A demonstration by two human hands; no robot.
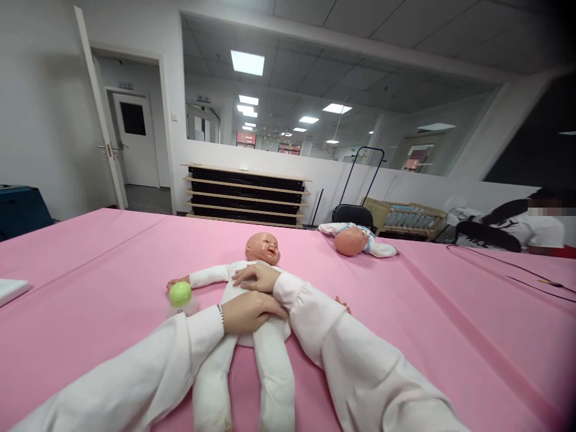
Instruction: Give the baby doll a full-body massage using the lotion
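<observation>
A baby doll [274, 366] with a white cloth body lies on its back on the pink table cover, its head away from me. My right hand [258, 279] rests flat across its chest, fingers spread. Just below, my left hand [252, 311], with a bracelet at the wrist, lies over the belly, fingers stretched toward the doll's side. Neither hand grips anything that I can see. Beside the doll's outstretched left-hand-side arm stands a small bottle with a round green cap [180, 294], partly behind my left sleeve.
A second doll [351, 240] in white and blue clothes lies at the table's far edge. Dark cables [535, 280] run over the pink cover [112, 264] at right. A white object [12, 290] sits at the left edge. Beyond are stacked boards [245, 192], a wooden crib [411, 219] and a person [542, 228].
</observation>
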